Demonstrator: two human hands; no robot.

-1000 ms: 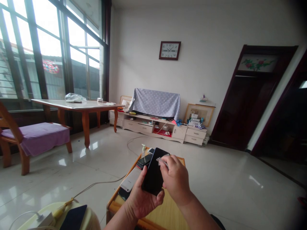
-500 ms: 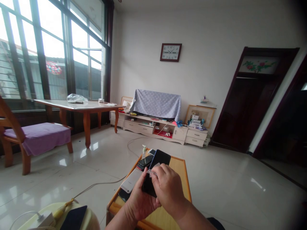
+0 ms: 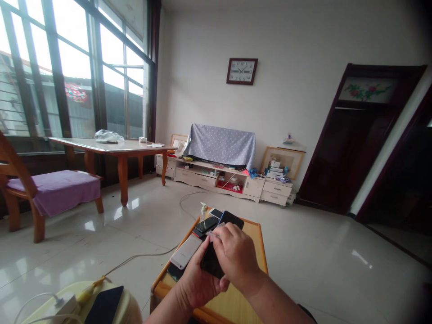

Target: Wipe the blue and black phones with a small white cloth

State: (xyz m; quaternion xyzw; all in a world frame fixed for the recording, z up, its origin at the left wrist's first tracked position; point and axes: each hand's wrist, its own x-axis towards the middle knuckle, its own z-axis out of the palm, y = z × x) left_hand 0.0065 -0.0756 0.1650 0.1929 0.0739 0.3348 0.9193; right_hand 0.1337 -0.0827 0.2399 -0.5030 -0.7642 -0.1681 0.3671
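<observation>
My left hand (image 3: pixel 197 279) is wrapped round the lower part of a black smartphone (image 3: pixel 212 260), which is tilted with its dark screen up. Over the screen, my right hand (image 3: pixel 236 254) pinches a small crumpled whitish wipe (image 3: pixel 213 234) against the phone's left edge; tissue or thin plastic, I cannot tell which. Part of the screen is hidden under the right hand. Left of my hands, a white phone (image 3: pixel 186 253) lies face down on the small wooden table (image 3: pixel 251 288). Behind it is another dark phone (image 3: pixel 206 224).
A clear pump bottle (image 3: pixel 203 211) stands at the table's far left corner. On a pale yellow stool (image 3: pixel 130 306) at lower left lie a dark blue phone (image 3: pixel 104 305) and a white power strip (image 3: pixel 62 306), its cable running across the floor. A chair (image 3: pixel 64 189) stands farther left.
My right hand has shifted slightly up over the phone with the wipe, covering more of its screen. My left hand keeps its hold. The view has moved a little.
</observation>
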